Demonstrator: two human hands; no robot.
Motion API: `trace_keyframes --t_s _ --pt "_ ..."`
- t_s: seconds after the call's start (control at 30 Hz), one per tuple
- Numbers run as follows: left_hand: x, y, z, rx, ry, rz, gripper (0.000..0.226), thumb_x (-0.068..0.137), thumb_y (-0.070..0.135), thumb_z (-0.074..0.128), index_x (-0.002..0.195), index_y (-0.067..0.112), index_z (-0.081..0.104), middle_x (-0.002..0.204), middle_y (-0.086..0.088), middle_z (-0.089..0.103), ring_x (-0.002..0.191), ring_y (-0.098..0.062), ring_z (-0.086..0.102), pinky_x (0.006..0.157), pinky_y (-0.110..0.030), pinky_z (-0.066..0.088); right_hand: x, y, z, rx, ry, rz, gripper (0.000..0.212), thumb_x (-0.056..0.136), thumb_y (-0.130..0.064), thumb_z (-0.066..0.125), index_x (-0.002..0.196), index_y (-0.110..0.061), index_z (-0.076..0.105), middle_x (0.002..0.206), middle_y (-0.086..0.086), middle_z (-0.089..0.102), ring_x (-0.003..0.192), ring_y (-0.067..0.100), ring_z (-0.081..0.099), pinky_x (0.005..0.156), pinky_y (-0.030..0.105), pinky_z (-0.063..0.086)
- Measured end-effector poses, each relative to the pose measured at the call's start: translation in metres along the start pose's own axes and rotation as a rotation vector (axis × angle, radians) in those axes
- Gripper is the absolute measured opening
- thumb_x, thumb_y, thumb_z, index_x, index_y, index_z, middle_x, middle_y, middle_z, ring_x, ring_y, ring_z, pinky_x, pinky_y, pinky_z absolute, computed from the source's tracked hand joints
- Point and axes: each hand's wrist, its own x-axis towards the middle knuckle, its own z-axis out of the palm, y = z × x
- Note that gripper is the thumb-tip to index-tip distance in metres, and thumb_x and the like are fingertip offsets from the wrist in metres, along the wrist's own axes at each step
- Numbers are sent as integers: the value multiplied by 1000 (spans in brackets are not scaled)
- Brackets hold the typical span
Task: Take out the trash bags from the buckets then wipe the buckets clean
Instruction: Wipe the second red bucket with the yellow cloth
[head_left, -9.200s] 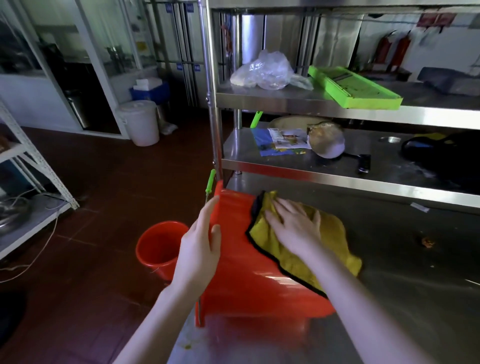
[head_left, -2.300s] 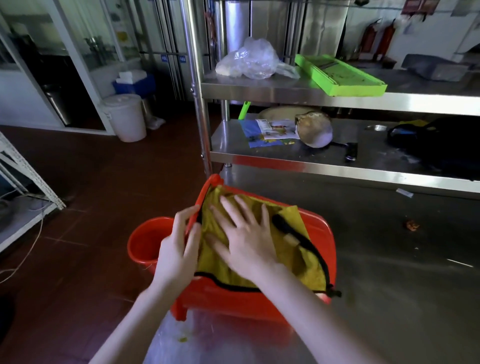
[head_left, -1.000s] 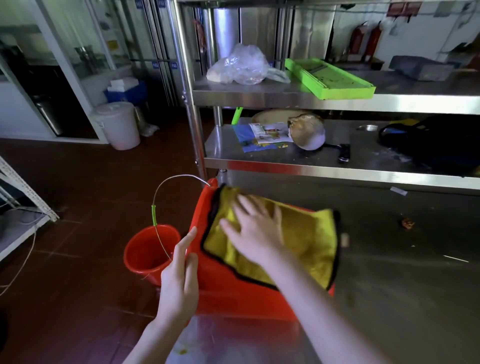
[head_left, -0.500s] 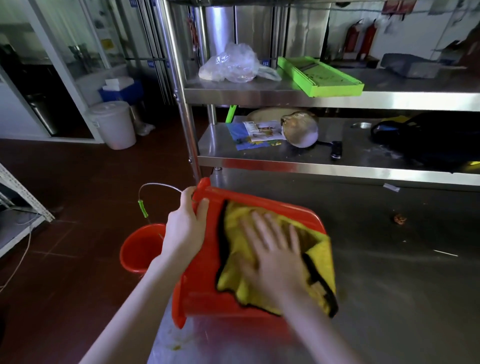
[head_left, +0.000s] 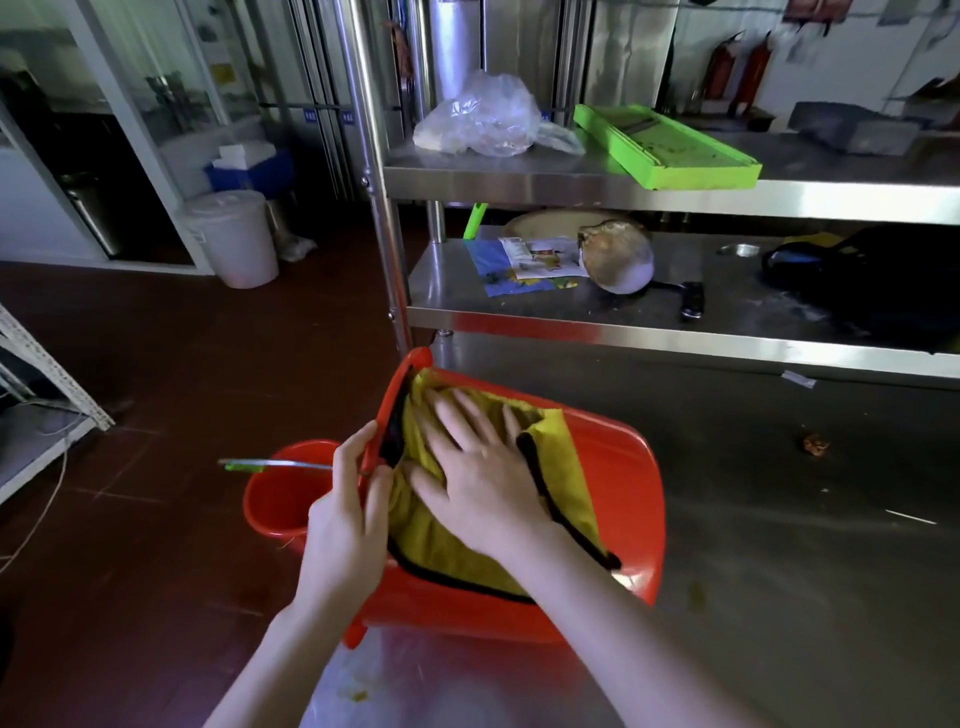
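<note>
An orange-red bucket (head_left: 618, 499) lies on its side on the steel table, its rim toward the left. A yellow cloth with black edging (head_left: 563, 467) is spread over the bucket's side. My right hand (head_left: 478, 483) presses flat on the cloth with straight, spread fingers. My left hand (head_left: 345, 525) grips the bucket's rim at the left edge. The bucket's wire handle with a green grip (head_left: 249, 464) sticks out to the left. A second orange-red bucket (head_left: 280, 493) stands upright on the floor just left of the table.
The steel table (head_left: 779, 545) carries a few crumbs. Behind it, a steel rack (head_left: 675, 192) holds a clear plastic bag (head_left: 483, 122), a green slicer (head_left: 670, 145), papers and a knife. A white lidded bucket (head_left: 234, 236) stands on the red floor at far left.
The bucket has been rolled under my hands. My right hand slid the cloth up toward the rim, and my left hand shifted down along the rim. The wire handle swung lower.
</note>
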Motion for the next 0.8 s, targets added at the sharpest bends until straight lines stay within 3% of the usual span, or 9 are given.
trace_keyframes --t_s 0.1,0.17,0.23,0.33,0.47,0.6,0.7,0.8 --pt "-10 -3 -3 -32 15 14 38 96 45 40 133 53 38 63 2 64 37 -14 52 37 -20 39 -23 49 -6 -24 3 168 68 90 -69 9 151 -39 21 160 -13 16 148 14 12 119 52 9" --pt "-17 -5 -4 -72 14 -1 41 91 54 38 131 59 36 67 -3 64 39 -20 55 36 -29 43 -35 95 -13 4 -28 389 72 88 -71 8 149 -38 27 157 -13 25 145 13 21 118 47 17" --pt "-20 -7 -5 -117 -2 -16 43 91 55 38 133 60 35 64 -8 63 40 -24 56 39 -36 49 -36 132 -23 122 -129 564 72 88 -71 16 147 -35 33 155 -12 31 141 15 29 114 41 26" --pt "-12 -7 -7 -153 -39 -39 41 95 47 41 133 61 34 56 -14 55 41 -34 54 42 -50 51 -7 140 -26 171 -267 630 72 89 -72 19 147 -33 33 156 -12 28 142 17 31 111 42 28" --pt "5 -10 -11 -158 -61 -61 41 99 40 41 131 64 32 54 -17 56 44 -37 57 41 -51 49 45 83 -13 114 -251 448 77 85 -75 13 149 -34 28 159 -15 21 145 17 24 116 50 20" --pt "21 -10 -4 -82 -81 -16 40 101 34 41 138 48 35 46 2 50 34 -15 42 37 -44 47 56 21 -4 2 -123 154 77 85 -72 7 150 -35 24 160 -17 15 147 12 13 116 56 14" --pt "38 -9 0 -40 -75 12 38 100 33 43 138 37 39 45 6 50 35 -9 44 38 -22 35 25 9 7 -149 50 24 68 91 -66 19 149 -32 28 160 -11 19 149 16 12 113 61 18" --pt "55 -9 1 -23 -98 3 35 100 35 44 134 40 40 48 4 50 40 -7 49 45 -26 33 -24 16 29 -303 108 -91 63 94 -63 30 150 -34 24 162 -7 11 150 21 5 114 65 14"
